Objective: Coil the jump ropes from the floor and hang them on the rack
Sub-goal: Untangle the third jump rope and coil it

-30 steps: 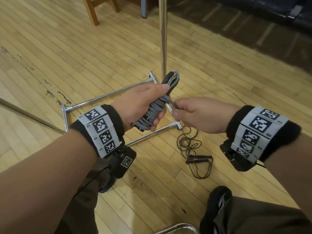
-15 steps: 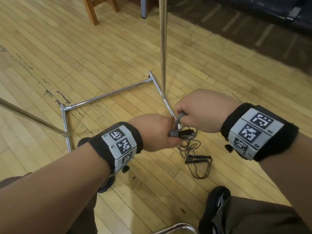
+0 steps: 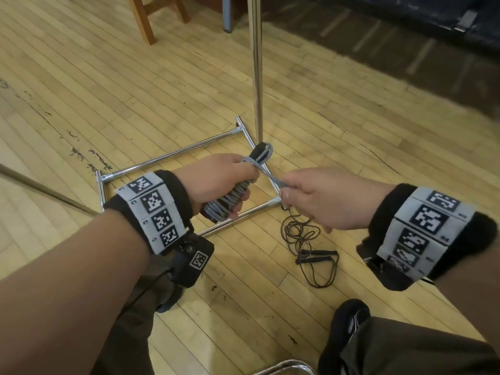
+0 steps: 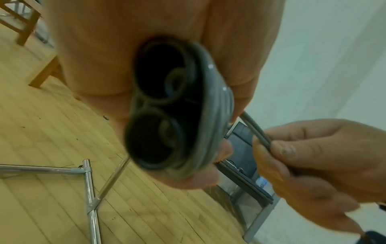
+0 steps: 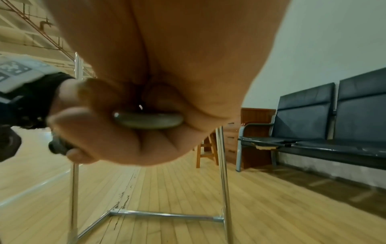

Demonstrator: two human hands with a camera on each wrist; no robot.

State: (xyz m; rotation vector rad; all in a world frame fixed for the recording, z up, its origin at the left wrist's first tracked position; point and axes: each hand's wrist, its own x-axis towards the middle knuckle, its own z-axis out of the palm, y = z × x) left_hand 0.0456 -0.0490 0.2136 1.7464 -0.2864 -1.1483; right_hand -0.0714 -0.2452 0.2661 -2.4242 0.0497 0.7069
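A grey jump rope is wound round its black handles into a tight bundle, and my left hand grips that bundle above the rack's base. A doubled loop of the grey cord runs from the bundle's top to my right hand, which pinches it between thumb and fingers; the loop's end shows inside that fist. A second, black jump rope lies loose on the wooden floor below my right hand. The chrome rack stands just behind both hands.
The rack's chrome base frame lies on the floor under my hands. A wooden chair stands at the back left, dark bench seats along the wall to the right. My shoe is at the bottom right.
Half a second ago both hands were lower and close together over the bundle. Now the left hand has lifted the bundle and the right has pulled the cord loop out to the right.
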